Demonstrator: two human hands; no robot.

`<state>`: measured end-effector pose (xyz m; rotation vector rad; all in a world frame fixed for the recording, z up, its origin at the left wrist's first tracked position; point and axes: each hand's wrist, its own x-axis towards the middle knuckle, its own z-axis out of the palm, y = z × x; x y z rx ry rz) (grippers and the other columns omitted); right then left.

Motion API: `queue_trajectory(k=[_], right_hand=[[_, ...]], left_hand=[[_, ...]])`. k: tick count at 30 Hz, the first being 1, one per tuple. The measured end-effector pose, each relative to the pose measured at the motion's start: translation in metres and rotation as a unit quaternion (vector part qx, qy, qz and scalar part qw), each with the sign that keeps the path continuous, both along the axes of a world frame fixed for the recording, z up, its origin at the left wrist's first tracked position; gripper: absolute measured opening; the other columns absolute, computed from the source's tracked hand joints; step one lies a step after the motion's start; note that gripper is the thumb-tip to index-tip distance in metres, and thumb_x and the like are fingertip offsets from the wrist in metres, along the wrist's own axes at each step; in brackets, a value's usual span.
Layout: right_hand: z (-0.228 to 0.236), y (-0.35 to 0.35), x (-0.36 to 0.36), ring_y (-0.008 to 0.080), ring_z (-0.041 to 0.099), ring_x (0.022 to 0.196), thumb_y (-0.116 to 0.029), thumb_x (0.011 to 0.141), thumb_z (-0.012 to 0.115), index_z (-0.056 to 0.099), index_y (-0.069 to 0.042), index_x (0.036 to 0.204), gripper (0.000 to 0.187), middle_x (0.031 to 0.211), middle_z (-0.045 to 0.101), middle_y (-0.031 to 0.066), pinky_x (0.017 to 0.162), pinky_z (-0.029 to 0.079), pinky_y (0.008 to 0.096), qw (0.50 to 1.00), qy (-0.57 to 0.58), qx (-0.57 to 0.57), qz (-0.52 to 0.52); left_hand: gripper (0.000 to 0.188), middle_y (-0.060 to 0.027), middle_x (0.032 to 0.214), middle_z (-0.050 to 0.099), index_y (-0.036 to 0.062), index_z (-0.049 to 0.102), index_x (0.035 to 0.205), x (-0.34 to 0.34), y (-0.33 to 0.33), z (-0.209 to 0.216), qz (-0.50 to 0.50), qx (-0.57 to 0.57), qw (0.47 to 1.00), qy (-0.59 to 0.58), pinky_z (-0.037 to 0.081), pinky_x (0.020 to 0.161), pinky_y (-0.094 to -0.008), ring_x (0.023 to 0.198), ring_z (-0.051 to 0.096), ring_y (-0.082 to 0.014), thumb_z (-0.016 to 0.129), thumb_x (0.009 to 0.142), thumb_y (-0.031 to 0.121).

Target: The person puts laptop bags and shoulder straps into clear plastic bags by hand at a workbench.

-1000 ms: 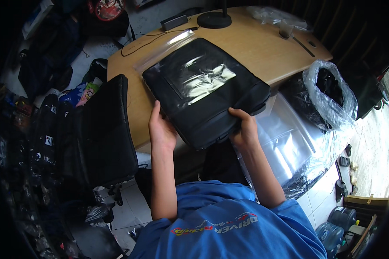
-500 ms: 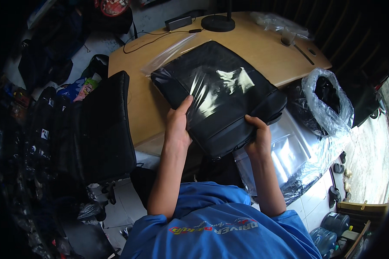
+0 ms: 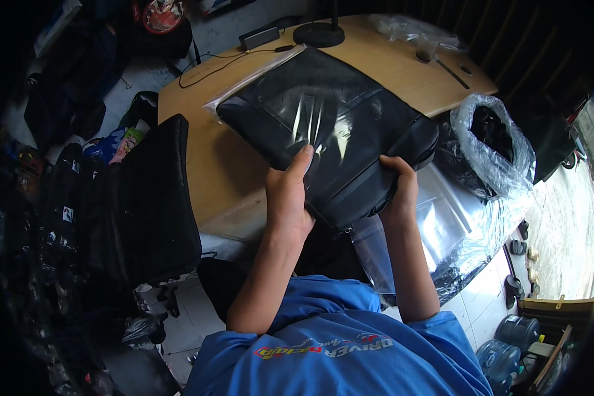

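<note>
Both my hands hold a black bag [image 3: 369, 125] that is partly inside a clear plastic sleeve [image 3: 264, 76]. My left hand [image 3: 289, 188] grips its near left side, thumb pressed on the plastic and fingers hidden underneath. At the near right edge, my right hand [image 3: 400, 188] is closed round the bag with the thumb on top. The bag is tilted above the wooden table. The sleeve covers its far left part, and loose plastic sticks out past that edge. Below my right forearm lie flat clear plastic bags [image 3: 435, 218].
A wooden table [image 3: 211, 165] spans the front, with a black round stand base [image 3: 319, 35], a power adapter [image 3: 259, 37] and a plastic cup [image 3: 426, 49]. To the right is an open plastic sack [image 3: 523, 155] of dark items. Dark stacked bags [image 3: 158, 198] stand at left; water jugs [image 3: 498, 360] at lower right.
The bag has turned slightly and shifted a little left and away. My left hand has slid right along it, and my right hand has moved slightly up.
</note>
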<state>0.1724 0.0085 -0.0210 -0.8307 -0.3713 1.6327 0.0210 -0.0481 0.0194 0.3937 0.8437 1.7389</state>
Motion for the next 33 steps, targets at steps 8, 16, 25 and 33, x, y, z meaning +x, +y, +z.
queue_trajectory(k=[8, 16, 25, 33], right_hand=[[-0.001, 0.014, -0.015, 0.023, 0.064, 0.065, -0.017, 0.078, 0.053, 0.058, 0.005, 0.092, 0.027, 0.078, 0.064, 0.0134, 0.064, 0.055, 0.0319, 0.999, -0.032, -0.036, -0.015], [0.0, 0.023, -0.015, 0.0241, 0.064, 0.069, -0.014, 0.079, 0.051, 0.058, 0.006, 0.094, 0.026, 0.082, 0.064, 0.0148, 0.063, 0.055, 0.0339, 0.999, -0.01, -0.018, 0.04], [0.001, 0.033, 0.0, 0.019, 0.061, 0.052, -0.016, 0.081, 0.057, 0.061, 0.003, 0.087, 0.02, 0.07, 0.065, 0.0099, 0.051, 0.053, 0.0269, 0.997, -0.075, -0.006, 0.023], [-0.002, 0.032, -0.015, 0.0157, 0.062, 0.052, -0.008, 0.082, 0.064, 0.061, 0.002, 0.087, 0.011, 0.068, 0.064, 0.0077, 0.048, 0.052, 0.0276, 0.994, -0.098, 0.037, -0.04]], left_hand=[[0.036, -0.0117, 0.117, 0.054, 0.001, 0.044, 0.124, 0.005, -0.006, -0.016, -0.007, -0.004, 0.999, -0.04, 0.051, 0.088, -0.0387, 0.105, 0.058, -0.0214, 0.053, 0.09, 0.007], [0.038, -0.0123, 0.123, 0.051, 0.0017, 0.04, 0.129, 0.021, -0.015, -0.026, 0.009, 0.013, 0.993, -0.113, 0.047, 0.095, -0.038, 0.111, 0.054, -0.0225, 0.05, 0.092, 0.006], [0.03, -0.0144, 0.111, 0.059, -0.0061, 0.05, 0.115, 0.041, -0.022, -0.025, -0.007, -0.006, 0.988, -0.152, 0.054, 0.084, -0.034, 0.097, 0.063, -0.0213, 0.055, 0.091, 0.011], [0.028, -0.0116, 0.105, 0.062, -0.0017, 0.052, 0.115, 0.04, -0.026, -0.029, -0.011, -0.009, 0.989, -0.145, 0.056, 0.08, -0.0315, 0.093, 0.065, -0.0198, 0.054, 0.091, 0.013]])
